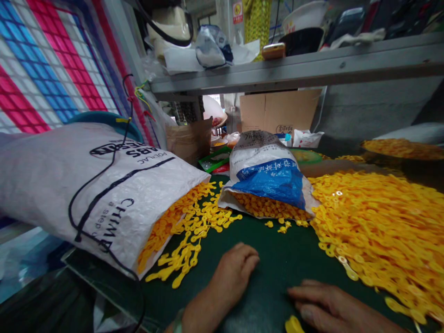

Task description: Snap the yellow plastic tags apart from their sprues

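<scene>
Our left grip [238, 264] curls over the table [274, 259], holding or not we cannot tell; our right grip [305, 303], released, is near one yellow piece [293, 325]

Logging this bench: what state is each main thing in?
White woven sack with black lettering: lying open, spilling.
Thin black cord: slack, across that sack.
Blue-and-white printed sack: mouth open, contents showing.
Small yellow plastic pieces: loose, heaped at right.
Left hand: fingers curled.
Right hand: fingers loosely extended.
</scene>
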`<state>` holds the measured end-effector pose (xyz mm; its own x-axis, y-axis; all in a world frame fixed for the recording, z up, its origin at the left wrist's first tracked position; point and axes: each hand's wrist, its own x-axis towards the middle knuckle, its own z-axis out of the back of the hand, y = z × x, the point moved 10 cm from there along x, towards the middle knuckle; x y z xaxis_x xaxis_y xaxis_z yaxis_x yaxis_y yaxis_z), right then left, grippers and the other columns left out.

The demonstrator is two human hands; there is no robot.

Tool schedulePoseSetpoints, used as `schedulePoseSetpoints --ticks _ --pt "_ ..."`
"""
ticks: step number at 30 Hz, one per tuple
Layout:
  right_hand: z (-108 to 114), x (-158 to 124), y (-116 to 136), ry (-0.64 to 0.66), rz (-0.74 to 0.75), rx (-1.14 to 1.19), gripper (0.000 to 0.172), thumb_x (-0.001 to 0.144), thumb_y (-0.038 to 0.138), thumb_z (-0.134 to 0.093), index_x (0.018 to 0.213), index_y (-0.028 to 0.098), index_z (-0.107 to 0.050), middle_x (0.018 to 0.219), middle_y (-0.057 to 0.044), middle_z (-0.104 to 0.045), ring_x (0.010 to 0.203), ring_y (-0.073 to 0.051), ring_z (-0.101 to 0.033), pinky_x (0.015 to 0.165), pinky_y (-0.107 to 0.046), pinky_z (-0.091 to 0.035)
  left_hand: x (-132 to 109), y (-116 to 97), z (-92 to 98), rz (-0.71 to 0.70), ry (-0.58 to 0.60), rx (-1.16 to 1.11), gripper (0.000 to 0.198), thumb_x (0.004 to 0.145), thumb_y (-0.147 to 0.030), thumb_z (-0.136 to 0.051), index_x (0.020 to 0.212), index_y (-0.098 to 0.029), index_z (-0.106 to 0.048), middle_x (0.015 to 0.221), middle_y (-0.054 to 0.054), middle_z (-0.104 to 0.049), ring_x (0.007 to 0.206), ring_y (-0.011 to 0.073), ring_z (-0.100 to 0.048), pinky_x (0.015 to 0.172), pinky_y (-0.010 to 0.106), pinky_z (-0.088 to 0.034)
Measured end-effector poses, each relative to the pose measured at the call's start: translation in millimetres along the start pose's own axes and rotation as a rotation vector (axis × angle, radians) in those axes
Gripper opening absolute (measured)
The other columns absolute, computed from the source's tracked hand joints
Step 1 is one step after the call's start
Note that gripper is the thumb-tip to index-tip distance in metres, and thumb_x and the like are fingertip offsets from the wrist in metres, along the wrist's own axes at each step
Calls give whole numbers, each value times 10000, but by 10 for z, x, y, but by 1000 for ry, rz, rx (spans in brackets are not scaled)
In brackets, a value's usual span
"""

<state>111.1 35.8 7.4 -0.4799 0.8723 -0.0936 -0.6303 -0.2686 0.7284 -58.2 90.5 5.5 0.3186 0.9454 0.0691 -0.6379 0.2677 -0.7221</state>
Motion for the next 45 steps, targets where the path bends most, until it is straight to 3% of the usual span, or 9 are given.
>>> schedulePoseSetpoints --ticks 3,7,12,17,23,26,29,36,45 --pt "282 221 -243 -172 8 -194 309 936 382 -454 1139 295 -671 1139 -51 -695 1057 -242 -634 902 -343 -506 433 136 420 37 -146 419 261 878 -237 -472 1076 -168 -629 1068 134 -613 1010 264 -560 867 361 -417" --pt "540 702 -302 -329 72 -465 290 940 223 -436 1144 176 -637 1042 -111 -668 960 -229 -628 861 -347 -498 776 283 490 60 -179 574 201 846 -123 -465 903 -106 -657 996 186 -602 1000 308 -527 869 434 -391" --pt "472 923 -209 -341 115 -584 274 893 178 -522 1146 212 -621 1018 -84 -647 961 -226 -581 858 -335 -454 662 237 387 -12 -181 701 219 862 -106 -423 873 -127 -641 950 150 -605 966 285 -515 866 425 -379" --pt "694 532 -298 -383 72 -666 237 932 190 -452 1103 214 -615 977 -75 -631 909 -216 -561 810 -322 -435 407 113 386 -115 -151 737 218 879 -142 -413 875 -148 -631 1014 145 -610 1053 301 -480 962 468 -310" --pt "918 188 -497 -418 -19 -751 182 876 191 -511 790 173 -670 773 -106 -612 776 -261 -542 694 -370 -409 337 -53 142 -126 -51 460 183 849 -216 -488 986 -169 -599 919 93 -626 915 252 -562 860 380 -405" --pt "756 165 -454 -358 36 -716 187 881 169 -516 858 230 -691 811 -52 -655 803 -213 -575 712 -312 -431 359 -100 -32 -118 3 321 337 805 -164 -510 1135 -205 -567 978 66 -623 888 207 -594 781 300 -430" --pt "747 100 -456 -377 36 -675 222 915 185 -479 1015 244 -669 898 -41 -681 854 -194 -594 757 -297 -447 381 -104 -88 -81 7 110 234 793 -174 -513 981 -206 -648 956 60 -616 877 204 -598 767 288 -422" --pt "747 -2 -382 -372 18 -648 206 918 285 -496 896 232 -694 868 -63 -647 832 -223 -568 752 -350 -427 367 119 -316 242 14 -565 297 777 -385 -576 989 -192 -654 712 -13 -613 523 130 -524 499 242 -382" --pt "576 -49 -250 -229 111 -617 248 915 108 -449 965 225 -663 992 -73 -623 921 -221 -530 801 -346 -428 256 275 -340 336 23 -1000 335 684 -258 -706 990 -142 -632 776 34 -690 635 132 -616 644 254 -451"
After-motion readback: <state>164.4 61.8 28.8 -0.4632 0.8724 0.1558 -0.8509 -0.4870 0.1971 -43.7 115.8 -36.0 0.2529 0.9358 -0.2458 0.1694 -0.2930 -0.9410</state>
